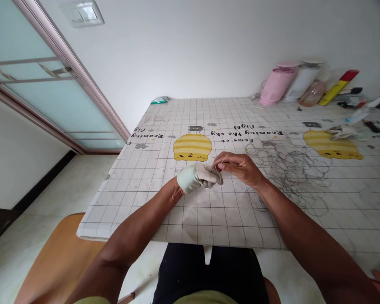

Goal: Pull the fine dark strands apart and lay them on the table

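Observation:
My left hand (200, 177), in a pale green and grey work glove, is closed with its fingers curled over the middle of the tablecloth. Against its fingertips, my bare right hand (239, 165) is closed in a pinch. A thin, light-coloured strand (222, 161) shows at the right fingers; whether it is wire or thread I cannot tell. Where the two hands meet, the strand runs to the gloved fingers, which hide most of it. A loose tangle of thin dark strands (288, 173) lies on the cloth beside and under my right forearm.
A checked tablecloth (139, 181) covers the table. At the back right stand a pink cylinder (277, 84), a white cylinder (302, 80), a bottle (313, 93) and a yellow box (337, 90). Another glove (351, 131) lies at right. A wooden chair (55, 257) is at left.

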A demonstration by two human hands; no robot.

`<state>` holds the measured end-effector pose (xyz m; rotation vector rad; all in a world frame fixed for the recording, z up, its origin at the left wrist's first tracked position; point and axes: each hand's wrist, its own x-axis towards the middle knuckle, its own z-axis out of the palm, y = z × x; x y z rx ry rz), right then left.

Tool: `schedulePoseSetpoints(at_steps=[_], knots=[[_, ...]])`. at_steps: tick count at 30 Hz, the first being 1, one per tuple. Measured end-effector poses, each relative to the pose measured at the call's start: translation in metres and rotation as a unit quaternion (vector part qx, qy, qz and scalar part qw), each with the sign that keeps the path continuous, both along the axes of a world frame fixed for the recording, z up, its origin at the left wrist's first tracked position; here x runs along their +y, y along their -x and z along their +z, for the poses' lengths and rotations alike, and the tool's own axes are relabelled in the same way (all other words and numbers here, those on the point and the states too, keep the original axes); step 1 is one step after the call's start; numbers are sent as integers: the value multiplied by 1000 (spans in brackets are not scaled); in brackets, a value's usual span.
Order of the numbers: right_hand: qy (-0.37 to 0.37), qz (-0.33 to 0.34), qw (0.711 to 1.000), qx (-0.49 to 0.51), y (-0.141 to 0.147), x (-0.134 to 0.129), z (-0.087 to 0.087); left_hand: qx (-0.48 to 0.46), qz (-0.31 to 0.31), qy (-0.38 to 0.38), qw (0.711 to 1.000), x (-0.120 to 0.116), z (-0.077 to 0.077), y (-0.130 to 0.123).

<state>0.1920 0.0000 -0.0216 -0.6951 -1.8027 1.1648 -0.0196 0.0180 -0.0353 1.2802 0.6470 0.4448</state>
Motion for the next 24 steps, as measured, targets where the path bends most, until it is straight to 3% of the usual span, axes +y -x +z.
schedulePoseSetpoints(at_steps=[7,16,21,24], knots=[[22,17,999,18,1,-5,0,30,-20,-17,999,-12,19,3],[131,134,982,20,3,-12,-1,125,-124,-115,978,-19,27,10],[165,91,979,79,6,-8,-5,140,-91,-97,981,-16,27,9],[171,84,975,115,8,-7,-4,132,-108,-104,980,-16,28,5]])
